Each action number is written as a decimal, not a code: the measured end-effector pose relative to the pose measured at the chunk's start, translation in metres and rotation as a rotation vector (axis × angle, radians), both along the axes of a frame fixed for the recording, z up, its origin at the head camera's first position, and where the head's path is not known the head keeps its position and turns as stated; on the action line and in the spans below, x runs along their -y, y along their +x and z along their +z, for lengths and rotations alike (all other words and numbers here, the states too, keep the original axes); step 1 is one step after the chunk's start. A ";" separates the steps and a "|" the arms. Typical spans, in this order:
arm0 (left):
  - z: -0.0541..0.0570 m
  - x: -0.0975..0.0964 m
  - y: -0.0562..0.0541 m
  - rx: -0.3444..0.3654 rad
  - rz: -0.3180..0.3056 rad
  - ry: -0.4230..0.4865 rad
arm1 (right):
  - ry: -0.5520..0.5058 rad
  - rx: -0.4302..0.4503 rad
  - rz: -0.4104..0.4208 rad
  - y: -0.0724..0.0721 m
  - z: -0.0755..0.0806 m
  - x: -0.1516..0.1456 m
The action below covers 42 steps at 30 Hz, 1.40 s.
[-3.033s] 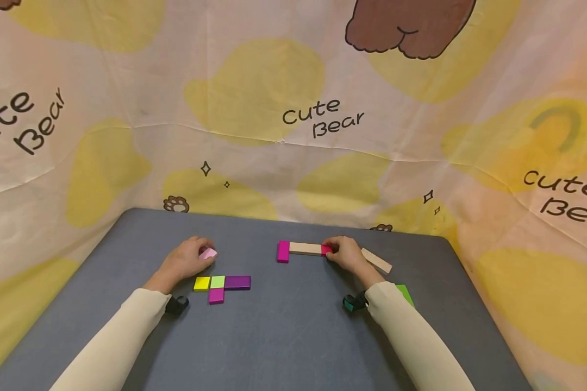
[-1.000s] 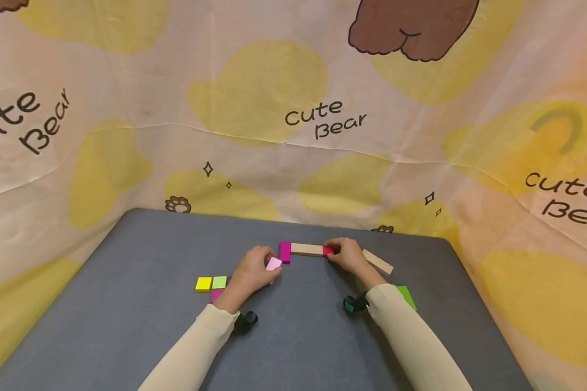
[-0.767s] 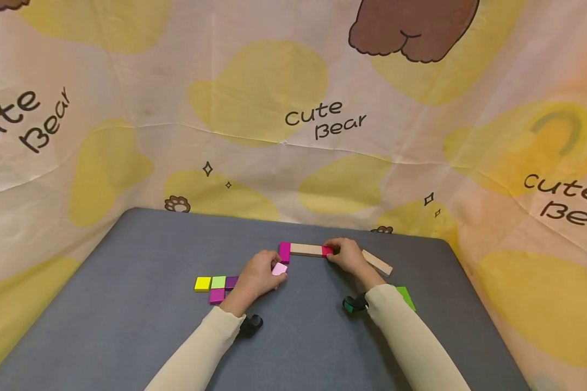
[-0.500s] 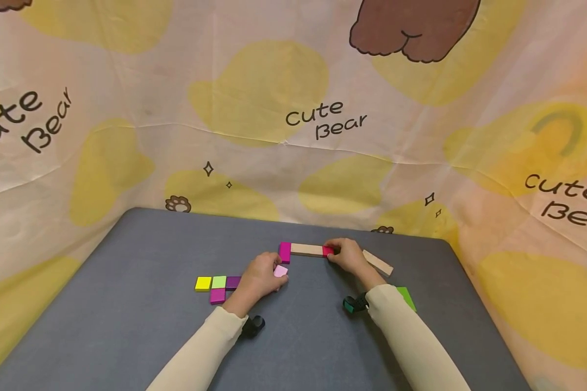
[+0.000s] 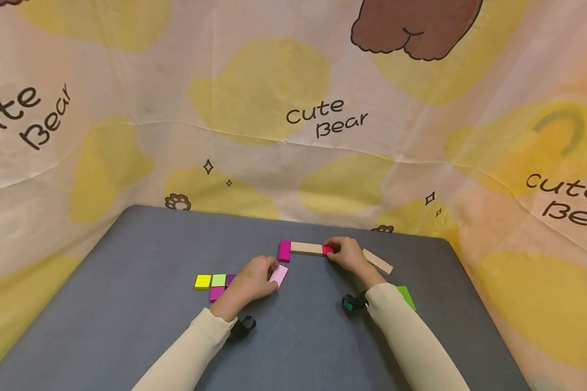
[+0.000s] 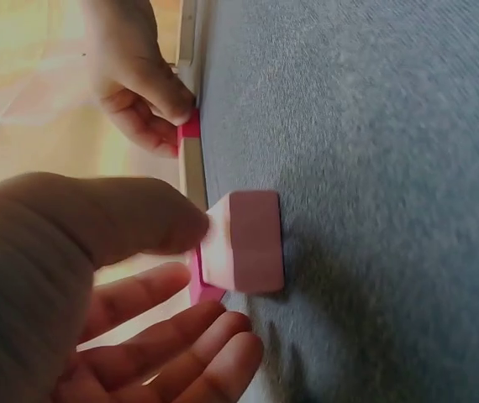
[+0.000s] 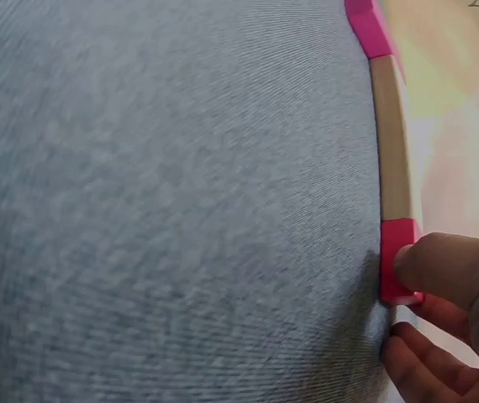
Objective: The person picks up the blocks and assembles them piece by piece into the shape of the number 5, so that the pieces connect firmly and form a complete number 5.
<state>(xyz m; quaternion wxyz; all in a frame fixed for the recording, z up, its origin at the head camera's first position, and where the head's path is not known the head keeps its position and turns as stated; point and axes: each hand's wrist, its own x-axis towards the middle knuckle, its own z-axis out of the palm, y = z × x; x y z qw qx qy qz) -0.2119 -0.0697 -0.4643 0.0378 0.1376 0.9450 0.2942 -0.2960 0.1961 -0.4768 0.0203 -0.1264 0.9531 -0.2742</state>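
My left hand (image 5: 254, 279) pinches a light pink block (image 5: 279, 276) just in front of the row at the table's middle. In the left wrist view, the thumb lies against one side of this pink block (image 6: 255, 242), with the other fingers spread below. My right hand (image 5: 347, 254) pinches a small red block (image 5: 327, 250) at the right end of a long plain wooden block (image 5: 306, 248). A magenta block (image 5: 285, 251) stands crosswise at that wooden block's left end. The right wrist view shows the thumb on the red block (image 7: 397, 252), which touches the wood.
Left of my left hand lie a yellow block (image 5: 203, 282), a light green one (image 5: 218, 279), a magenta one (image 5: 216, 294) and a partly hidden purple one (image 5: 230, 279). Another wooden block (image 5: 378, 262) and a green piece (image 5: 406, 297) lie right. Printed cloth rises behind the grey table (image 5: 127, 304).
My left hand has carried the pink block rightward from beside the coloured group to below the magenta block. Since half a second ago, that block has turned, showing a longer face. My right hand stays put.
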 end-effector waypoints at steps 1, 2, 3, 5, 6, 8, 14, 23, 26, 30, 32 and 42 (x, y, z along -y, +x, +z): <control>0.001 0.001 0.001 0.006 -0.005 -0.006 | 0.004 -0.001 0.003 0.000 0.000 0.000; 0.002 0.003 0.001 0.011 -0.007 -0.013 | 0.009 -0.001 0.004 -0.001 0.000 0.000; 0.002 0.003 0.002 0.005 -0.013 -0.020 | 0.012 0.001 0.005 -0.001 0.001 0.000; 0.002 0.004 0.002 0.007 -0.021 -0.020 | 0.018 0.006 0.007 -0.001 0.001 0.000; 0.002 0.004 0.003 0.008 -0.024 -0.017 | 0.020 0.009 0.008 -0.001 0.001 0.000; 0.001 0.004 0.003 0.013 -0.021 -0.010 | 0.022 0.017 0.009 -0.001 0.000 0.000; -0.003 0.001 0.003 0.018 -0.011 0.003 | 0.016 0.008 0.026 0.000 -0.001 0.000; -0.008 -0.004 0.002 0.002 0.009 0.040 | 0.031 -0.010 0.059 0.001 -0.003 -0.002; -0.009 -0.005 0.002 -0.010 0.014 0.058 | 0.022 -0.002 0.079 0.001 0.001 -0.005; -0.010 -0.006 0.001 -0.017 0.023 0.082 | -0.022 -0.011 0.087 0.003 0.010 -0.014; -0.010 -0.007 0.000 -0.019 0.024 0.088 | -0.027 -0.020 0.085 0.004 0.015 -0.020; -0.014 -0.006 0.000 0.003 0.030 0.113 | 0.097 -0.029 -0.048 0.020 0.027 -0.047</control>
